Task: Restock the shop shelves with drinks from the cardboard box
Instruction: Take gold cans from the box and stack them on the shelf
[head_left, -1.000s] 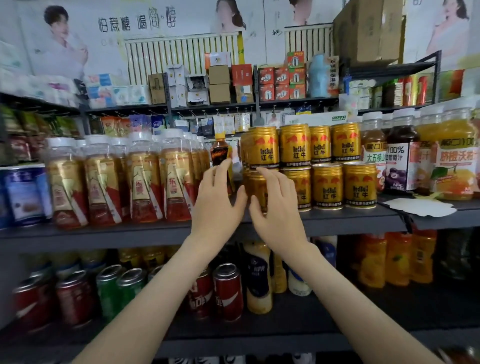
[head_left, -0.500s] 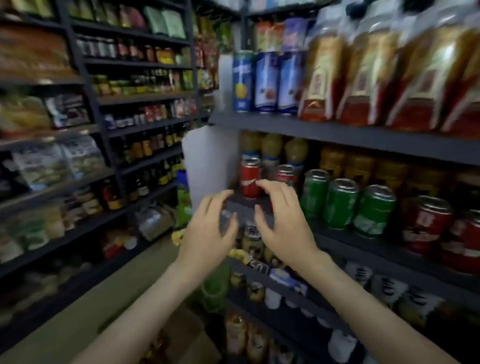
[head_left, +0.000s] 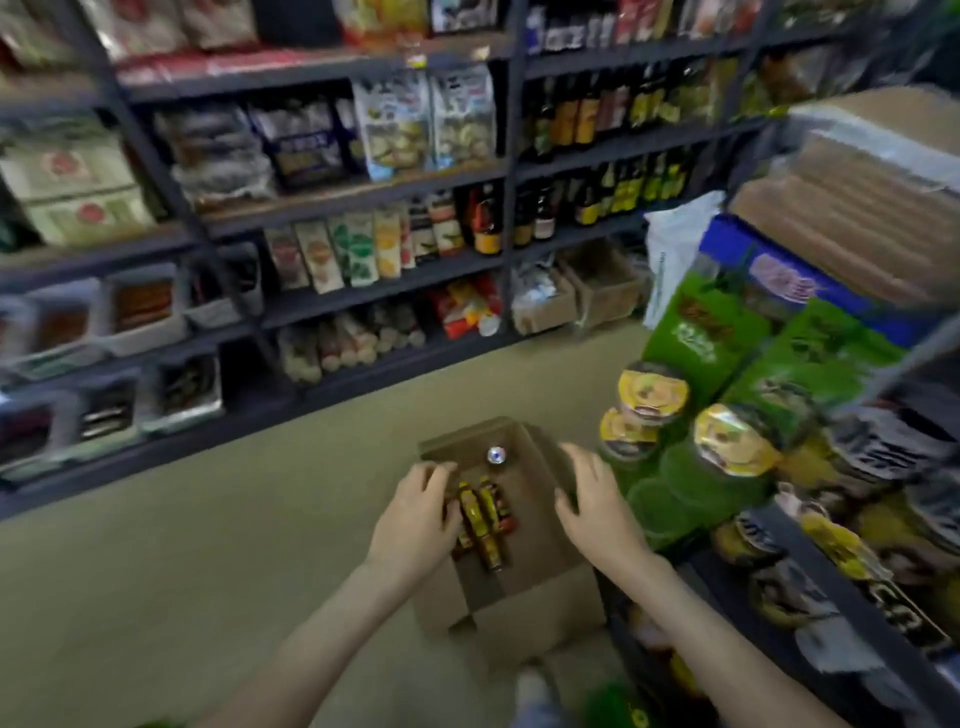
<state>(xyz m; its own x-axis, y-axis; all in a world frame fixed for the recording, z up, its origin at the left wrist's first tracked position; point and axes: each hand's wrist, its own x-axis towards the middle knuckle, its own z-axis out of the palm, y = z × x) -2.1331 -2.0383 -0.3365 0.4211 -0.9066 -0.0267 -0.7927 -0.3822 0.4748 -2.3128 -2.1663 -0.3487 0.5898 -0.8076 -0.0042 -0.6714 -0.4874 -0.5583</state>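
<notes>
Okay, my left hand (head_left: 415, 512) sits at nine o'clock over the cardboard box (head_left: 524, 597) on the floor (head_left: 208, 545), fingers bent above the drink bottles (head_left: 480, 514) lying inside; gripping or not, I cannot tell. My right hand (head_left: 597, 501) is at three o'clock, fingers spread, empty. Further in, one can (head_left: 496, 454); beyond, snack shelves (head_left: 363, 192).

Soft, even shop light; a smeared, wide-angle frame.
We see sharpest at the cardboard box (head_left: 519, 597), where a silver cap (head_left: 496, 454) glints white and the inside sits in mild shadow. Beyond the box the shelves (head_left: 363, 192) streak with blur; right of it the smear is heaviest and dimmest, and uprights (head_left: 511, 156) slant near the frame's edges.
</notes>
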